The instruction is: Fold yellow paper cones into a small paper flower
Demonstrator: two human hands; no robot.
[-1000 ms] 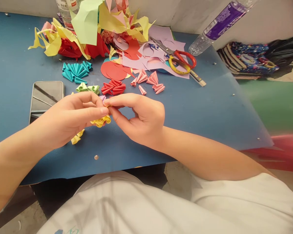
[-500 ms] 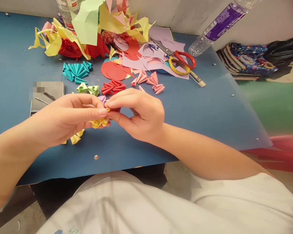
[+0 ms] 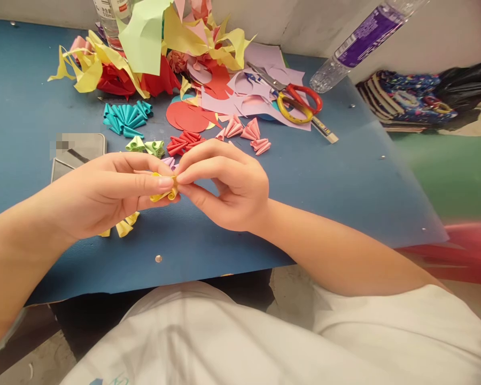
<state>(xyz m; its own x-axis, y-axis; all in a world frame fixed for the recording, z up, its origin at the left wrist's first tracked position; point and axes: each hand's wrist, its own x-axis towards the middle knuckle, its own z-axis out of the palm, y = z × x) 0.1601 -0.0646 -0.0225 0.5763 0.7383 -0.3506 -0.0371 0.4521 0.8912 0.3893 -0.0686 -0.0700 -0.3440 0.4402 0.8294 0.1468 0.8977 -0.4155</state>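
My left hand and my right hand meet over the blue table, both pinching a small yellow rolled paper piece between thumbs and fingertips. A few more yellow paper cones lie on the table just under my left hand. Beyond my fingers lie groups of folded cones: red cones, pink cones, light green cones and teal cones.
A phone lies left of my hands. Scissors with red and yellow handles rest on lilac paper scraps. A heap of coloured paper offcuts fills the back. A plastic bottle leans at the back right.
Both hands have risen slightly and shifted a little left. The yellow piece is now pinched tighter, with less of it hanging below my fingers.
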